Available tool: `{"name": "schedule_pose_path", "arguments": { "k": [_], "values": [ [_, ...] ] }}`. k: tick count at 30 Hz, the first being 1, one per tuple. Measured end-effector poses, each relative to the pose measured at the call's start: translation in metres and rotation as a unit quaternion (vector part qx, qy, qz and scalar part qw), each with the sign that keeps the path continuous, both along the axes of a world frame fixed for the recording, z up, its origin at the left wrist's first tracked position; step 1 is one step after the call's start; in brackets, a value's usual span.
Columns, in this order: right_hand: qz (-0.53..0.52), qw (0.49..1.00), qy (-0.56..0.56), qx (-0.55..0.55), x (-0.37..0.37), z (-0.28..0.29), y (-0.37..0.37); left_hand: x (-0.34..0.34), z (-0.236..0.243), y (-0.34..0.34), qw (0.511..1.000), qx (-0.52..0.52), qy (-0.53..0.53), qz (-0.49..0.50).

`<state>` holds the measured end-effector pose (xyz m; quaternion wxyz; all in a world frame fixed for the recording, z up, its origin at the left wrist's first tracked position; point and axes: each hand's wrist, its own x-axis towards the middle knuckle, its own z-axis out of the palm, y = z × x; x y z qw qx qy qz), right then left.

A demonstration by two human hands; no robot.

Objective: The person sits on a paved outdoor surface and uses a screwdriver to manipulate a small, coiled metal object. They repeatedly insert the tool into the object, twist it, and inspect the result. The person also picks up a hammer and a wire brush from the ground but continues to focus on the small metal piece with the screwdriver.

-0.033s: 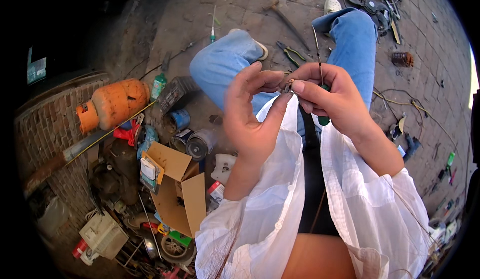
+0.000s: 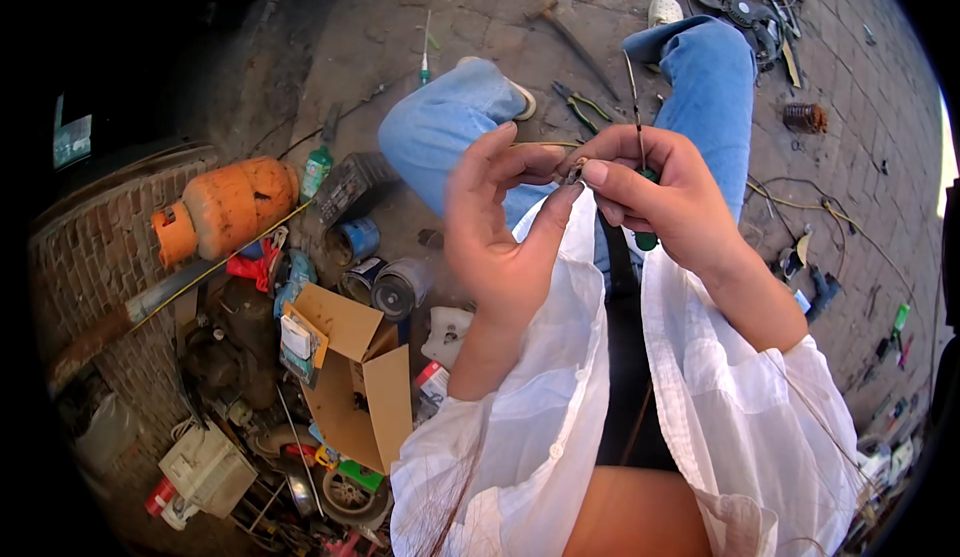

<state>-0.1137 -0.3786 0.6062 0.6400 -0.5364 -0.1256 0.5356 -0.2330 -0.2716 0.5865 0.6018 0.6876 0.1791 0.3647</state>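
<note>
1. From my remote seat I see print on a flat packet [image 2: 297,345] at the left edge of the cardboard box [image 2: 390,402], and on a red-and-white carton [image 2: 433,382] just right of that box. The green bottle [image 2: 317,170] above the box bears a pale label; its lettering is too small for me to read.
2. Up and right of the box, my view centres on a small metal piece [image 2: 574,174], dark and irregular, held between two bare hands.
3. The right hand [image 2: 665,187] pinches that piece between thumb and forefinger, and its other fingers curl around a screwdriver [image 2: 648,240] with a green handle and a thin, dark-streaked shaft pointing upward.
4. The left hand [image 2: 510,212] brings thumb and fingertips together on the piece's other side; grime darkens the fingers.
5. Above and left of the box lies a gas cylinder [image 2: 240,207], rounded metal in scuffed orange paint. Right of the box, a white shirt [image 2: 535,457] hangs in thin, creased cloth.
6. Fingertips cover much of the piece, so I cannot tell its full shape. The right hand hides part of the screwdriver handle. The box's inside is shadowed, its contents hard to make out.
</note>
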Motion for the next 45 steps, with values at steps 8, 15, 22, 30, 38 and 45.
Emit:
{"name": "schedule_pose_path", "arguments": {
  "k": [8,15,22,30,38,45],
  "values": [
    [0.005,0.999,-0.031,0.007,0.012,-0.012,0.016,0.012,-0.009,0.014,0.986,-0.162,0.032,0.007],
    [-0.001,0.997,-0.075,0.025,0.018,-0.019,0.021,0.019,-0.013,0.025,0.929,-0.367,-0.007,-0.054],
    [-0.028,0.979,-0.201,0.007,0.022,-0.019,0.015,0.019,0.002,0.024,0.953,-0.291,0.053,-0.065],
    [-0.069,0.982,-0.173,0.016,0.009,-0.009,0.008,0.014,0.004,0.000,0.998,-0.053,0.004,-0.044],
    [-0.021,0.993,-0.107,0.036,0.004,0.011,-0.006,-0.001,0.019,-0.010,1.000,-0.018,0.021,-0.011],
    [-0.020,0.971,-0.234,0.032,-0.001,0.019,-0.014,-0.005,0.028,-0.016,0.998,0.050,0.021,-0.012]
  ]
}}
